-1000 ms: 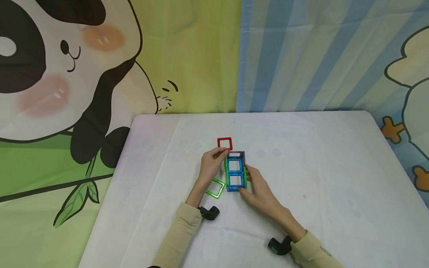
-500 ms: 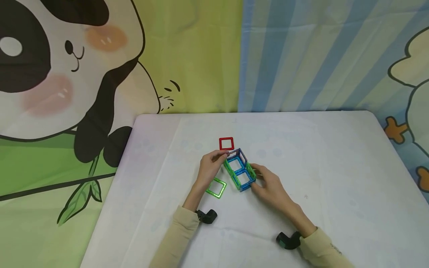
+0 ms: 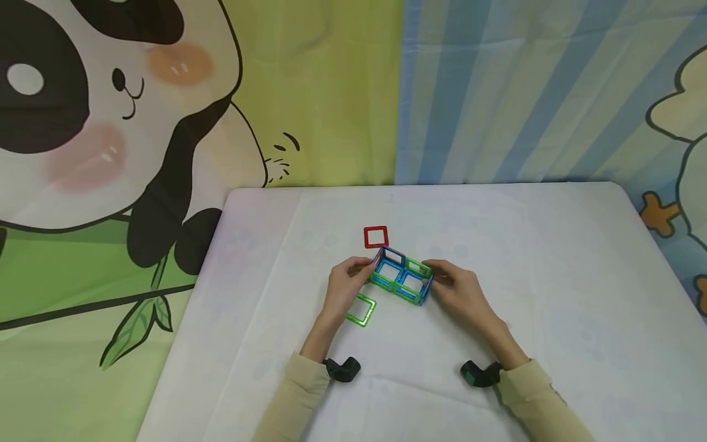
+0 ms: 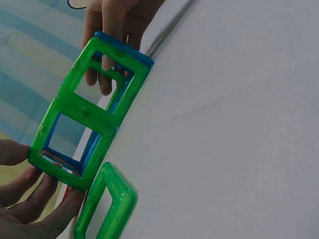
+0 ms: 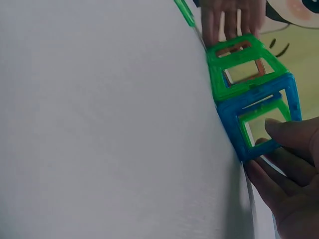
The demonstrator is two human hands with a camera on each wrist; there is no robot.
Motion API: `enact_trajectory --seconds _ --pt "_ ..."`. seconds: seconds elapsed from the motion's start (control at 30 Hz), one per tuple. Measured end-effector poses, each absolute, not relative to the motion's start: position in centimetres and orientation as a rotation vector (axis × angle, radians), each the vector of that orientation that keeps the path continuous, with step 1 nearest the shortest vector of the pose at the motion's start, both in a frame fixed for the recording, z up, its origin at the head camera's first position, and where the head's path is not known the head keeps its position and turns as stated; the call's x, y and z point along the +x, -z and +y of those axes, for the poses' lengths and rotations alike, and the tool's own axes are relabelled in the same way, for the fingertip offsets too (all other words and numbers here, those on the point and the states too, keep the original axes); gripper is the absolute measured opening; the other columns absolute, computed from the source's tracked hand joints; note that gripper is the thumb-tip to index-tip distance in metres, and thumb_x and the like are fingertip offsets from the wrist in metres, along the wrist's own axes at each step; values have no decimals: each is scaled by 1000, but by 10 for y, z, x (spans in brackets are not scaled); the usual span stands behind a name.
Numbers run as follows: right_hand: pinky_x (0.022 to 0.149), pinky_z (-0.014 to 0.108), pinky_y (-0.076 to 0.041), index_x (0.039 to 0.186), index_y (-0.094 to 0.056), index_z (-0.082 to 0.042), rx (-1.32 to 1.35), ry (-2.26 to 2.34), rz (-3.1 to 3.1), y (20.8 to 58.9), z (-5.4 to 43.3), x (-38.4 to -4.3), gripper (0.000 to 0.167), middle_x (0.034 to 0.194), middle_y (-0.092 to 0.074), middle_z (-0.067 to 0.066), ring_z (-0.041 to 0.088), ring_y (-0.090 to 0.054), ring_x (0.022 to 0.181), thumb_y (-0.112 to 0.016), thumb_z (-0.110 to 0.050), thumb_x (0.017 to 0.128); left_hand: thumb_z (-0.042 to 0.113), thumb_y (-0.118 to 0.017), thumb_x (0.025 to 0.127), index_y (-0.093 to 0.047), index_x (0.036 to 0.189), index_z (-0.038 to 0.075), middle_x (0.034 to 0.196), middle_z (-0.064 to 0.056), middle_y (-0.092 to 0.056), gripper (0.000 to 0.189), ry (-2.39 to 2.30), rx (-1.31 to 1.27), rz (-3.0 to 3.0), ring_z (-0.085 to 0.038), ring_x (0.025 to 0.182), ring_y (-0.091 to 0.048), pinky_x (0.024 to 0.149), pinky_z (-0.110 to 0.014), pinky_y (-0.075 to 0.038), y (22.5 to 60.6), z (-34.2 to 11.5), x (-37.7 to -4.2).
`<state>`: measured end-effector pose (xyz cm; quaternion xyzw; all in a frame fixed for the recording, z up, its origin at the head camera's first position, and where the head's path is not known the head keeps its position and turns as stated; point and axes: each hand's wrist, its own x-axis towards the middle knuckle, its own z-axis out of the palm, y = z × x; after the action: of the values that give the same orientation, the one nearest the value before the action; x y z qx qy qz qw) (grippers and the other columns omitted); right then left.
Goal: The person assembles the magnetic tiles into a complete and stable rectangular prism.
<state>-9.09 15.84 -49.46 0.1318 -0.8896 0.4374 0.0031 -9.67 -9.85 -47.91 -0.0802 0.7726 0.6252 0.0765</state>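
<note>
An open-topped box of magnetic tiles (image 3: pixel 394 286), with a blue base, green long sides and bluish ends, stands on the table between both hands. My left hand (image 3: pixel 345 285) holds its left end, thumb and fingers about the corner of the green side (image 4: pixel 85 113). At the other end, my right hand (image 3: pixel 461 294) grips the blue end tile (image 5: pixel 232 127) between thumb and fingers. A loose green square tile (image 3: pixel 370 313) lies just below the left fingers. Behind the box lies a red square tile (image 3: pixel 367 237).
The white-covered table (image 3: pixel 525 264) reaches back to a printed curtain (image 3: pixel 331 92) with cartoon animals. A black wrist camera sits at each sleeve cuff, the left one (image 3: pixel 343 370) and the right one (image 3: pixel 479 374).
The tile box has turned counterclockwise, from pointing away from me to lying mostly crosswise. My right hand has moved right and up with its end; the left stays near the other end.
</note>
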Motion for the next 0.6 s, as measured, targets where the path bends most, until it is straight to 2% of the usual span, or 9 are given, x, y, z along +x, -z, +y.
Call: enact_trajectory --seconds 0.3,0.6 --pt "98 50 -56 130 -70 -8 363 -1434 -2884 492 164 -112 32 128 -71 16 35 -69 117 -69 -8 98 28 -69 99 -72 121 9 112 -5 -73 29 -1825 -277 2332 -18 101 -65 87 -28 -56 478 -96 -86" --pt "100 50 -55 127 -73 -10 355 -1516 -2889 492 165 -129 29 128 -72 13 34 -69 118 -71 -15 98 28 -69 99 -70 120 7 107 -7 -72 29 -1810 -308 2320 -17 94 -65 82 -25 -56 476 -92 -79"
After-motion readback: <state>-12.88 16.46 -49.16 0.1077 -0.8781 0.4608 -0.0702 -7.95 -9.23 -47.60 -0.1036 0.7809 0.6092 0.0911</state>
